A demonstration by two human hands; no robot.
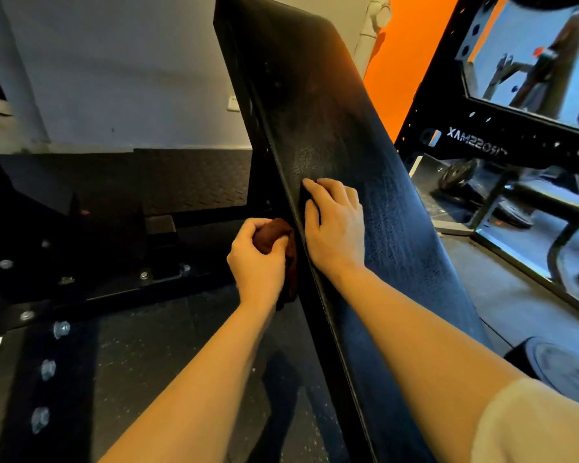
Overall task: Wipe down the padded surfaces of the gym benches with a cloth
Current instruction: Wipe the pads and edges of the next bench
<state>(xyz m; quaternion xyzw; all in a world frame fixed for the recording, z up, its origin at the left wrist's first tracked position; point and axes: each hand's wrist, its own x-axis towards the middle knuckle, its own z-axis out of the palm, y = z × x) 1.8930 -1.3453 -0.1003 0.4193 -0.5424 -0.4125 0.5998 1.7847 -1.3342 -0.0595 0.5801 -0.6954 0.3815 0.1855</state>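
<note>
Looking down from a person's head, the view takes in two bare forearms reaching forward toward a tilted gym bench. Far left, a black steel frame (30, 315) sits low on the dark rubber floor (168, 355), studded with a row of silver bolts (47, 369). Behind it runs a pale wall (121, 71) with a small white switch plate (233, 104).

Moving right, the left hand (258, 259) is curled around a bunched reddish-brown cloth (270, 237), thumb and fingers closed over the wad. The cloth sits against the left side edge of the bench pad (365, 182), just below the padded face; part of it hangs down behind the hand, and in the dim light it is hard to say exactly how far it drops.

Next comes the pad itself, a long black cushion rising steeply from the lower right toward the top centre, with a stitched seam down its left edge. The right hand (335, 225) lies on it, palm down, fingers relaxed and gently bent, resting near the seam just beside the left hand. It holds nothing. A cream sleeve (532, 426) covers the right upper arm at the bottom right corner.

Further right, an orange wall panel (405, 55) shows beyond the pad. A black rack (482, 142) carries white lettering that reads backwards, and above it a mirror (542, 61) reflects gym equipment. Below, a round weight plate (457, 175) lies on the floor near a second grey bench frame (515, 208).
</note>
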